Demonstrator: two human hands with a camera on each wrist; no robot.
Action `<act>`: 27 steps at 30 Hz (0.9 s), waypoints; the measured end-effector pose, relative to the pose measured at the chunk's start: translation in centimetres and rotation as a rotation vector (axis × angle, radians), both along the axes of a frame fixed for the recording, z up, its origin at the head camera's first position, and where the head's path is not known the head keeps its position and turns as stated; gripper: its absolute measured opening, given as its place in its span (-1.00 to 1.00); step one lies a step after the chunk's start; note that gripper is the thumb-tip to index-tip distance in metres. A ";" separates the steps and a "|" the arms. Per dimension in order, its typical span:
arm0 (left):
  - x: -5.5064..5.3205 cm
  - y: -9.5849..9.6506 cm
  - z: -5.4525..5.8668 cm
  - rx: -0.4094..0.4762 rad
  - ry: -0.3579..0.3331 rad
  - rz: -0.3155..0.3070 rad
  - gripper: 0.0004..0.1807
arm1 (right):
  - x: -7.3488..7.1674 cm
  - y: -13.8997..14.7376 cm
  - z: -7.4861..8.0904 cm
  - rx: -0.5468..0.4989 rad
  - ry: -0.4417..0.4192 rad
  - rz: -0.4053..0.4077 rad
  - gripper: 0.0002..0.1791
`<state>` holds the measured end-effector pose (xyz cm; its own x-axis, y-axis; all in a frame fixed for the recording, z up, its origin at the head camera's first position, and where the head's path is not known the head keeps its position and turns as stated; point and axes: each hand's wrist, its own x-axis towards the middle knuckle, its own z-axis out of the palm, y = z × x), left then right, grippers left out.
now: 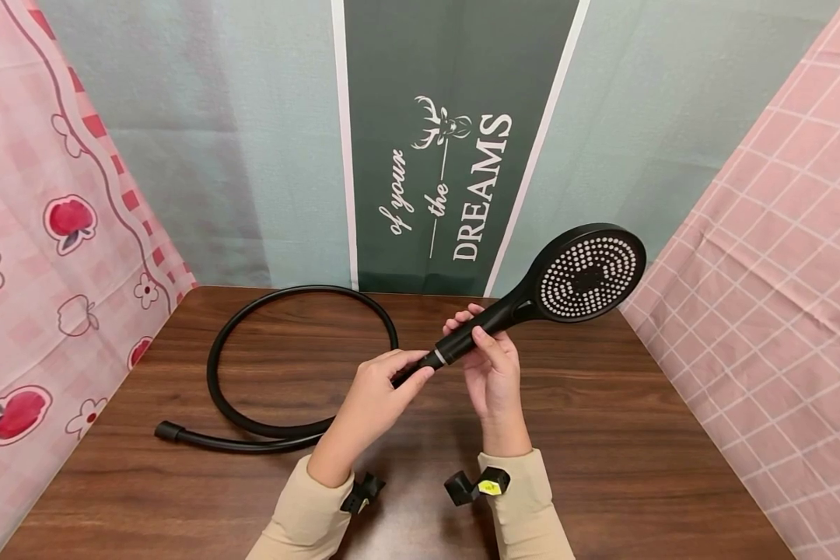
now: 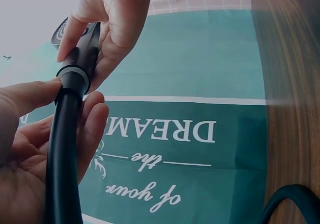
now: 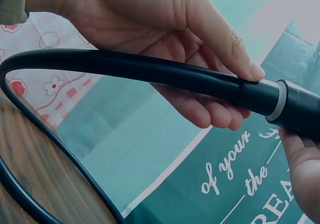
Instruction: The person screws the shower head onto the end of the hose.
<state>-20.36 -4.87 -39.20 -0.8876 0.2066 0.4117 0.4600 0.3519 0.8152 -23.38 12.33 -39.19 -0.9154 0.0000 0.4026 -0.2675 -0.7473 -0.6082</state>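
Above the brown wooden table (image 1: pixel 602 443), our right hand (image 1: pixel 493 373) grips the round-faced black shower head (image 1: pixel 588 276), our left hand (image 1: pixel 376 397) the curving black hose (image 3: pixel 150 70); the hose's sideways pull could skew their joint (image 1: pixel 439 358).

The black shower head (image 1: pixel 542 292) hung aslant above the table (image 1: pixel 602 467), its round face of pale nozzles up to the right and its handle sloping down to the left. The right hand (image 1: pixel 493 373) held that handle, while the left hand (image 1: pixel 381 385) pinched the end of a smooth black hose (image 1: pixel 280 429) right against it, a pale ring (image 1: pixel 439 357) showing at the joint; how tightly they were fastened I couldn't tell. The hose lay in a wide loop on the wood, its thicker free end (image 1: pixel 170 431) pointing left.
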 end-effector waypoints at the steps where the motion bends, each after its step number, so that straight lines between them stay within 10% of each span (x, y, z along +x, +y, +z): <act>1: 0.0 0.0 0.0 0.000 0.003 0.001 -0.77 | 0.0 0.0 0.0 0.000 0.001 0.000 -0.71; 27: 0.1 -0.2 0.3 -0.022 -0.029 -0.002 -0.73 | 0.0 0.0 0.0 0.003 0.011 0.005 -0.71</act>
